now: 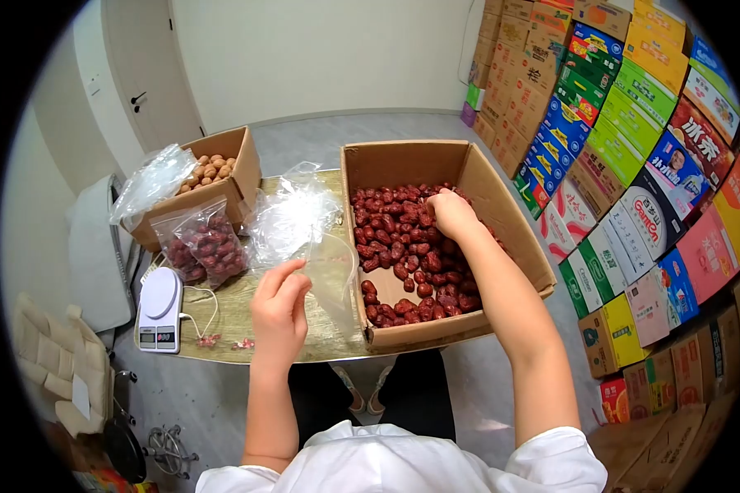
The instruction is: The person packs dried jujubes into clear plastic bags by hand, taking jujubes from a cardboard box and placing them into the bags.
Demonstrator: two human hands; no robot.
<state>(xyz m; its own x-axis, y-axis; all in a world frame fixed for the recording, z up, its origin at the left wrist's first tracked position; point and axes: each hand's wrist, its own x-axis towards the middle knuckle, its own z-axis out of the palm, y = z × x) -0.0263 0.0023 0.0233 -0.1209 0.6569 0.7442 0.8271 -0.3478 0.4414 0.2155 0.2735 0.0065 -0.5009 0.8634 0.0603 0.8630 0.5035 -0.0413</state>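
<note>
L hand (278,316): fingers curled, pinching edge of clear bag (335,279), outline faint. R hand (454,215) among red dates (396,223) in carton (407,158); fingertips hidden, can't tell spread/hold.

Two hands (279,316) (454,215), one scale (161,296)

Dates (396,223) partly hidden (right hand (452,215))
</note>
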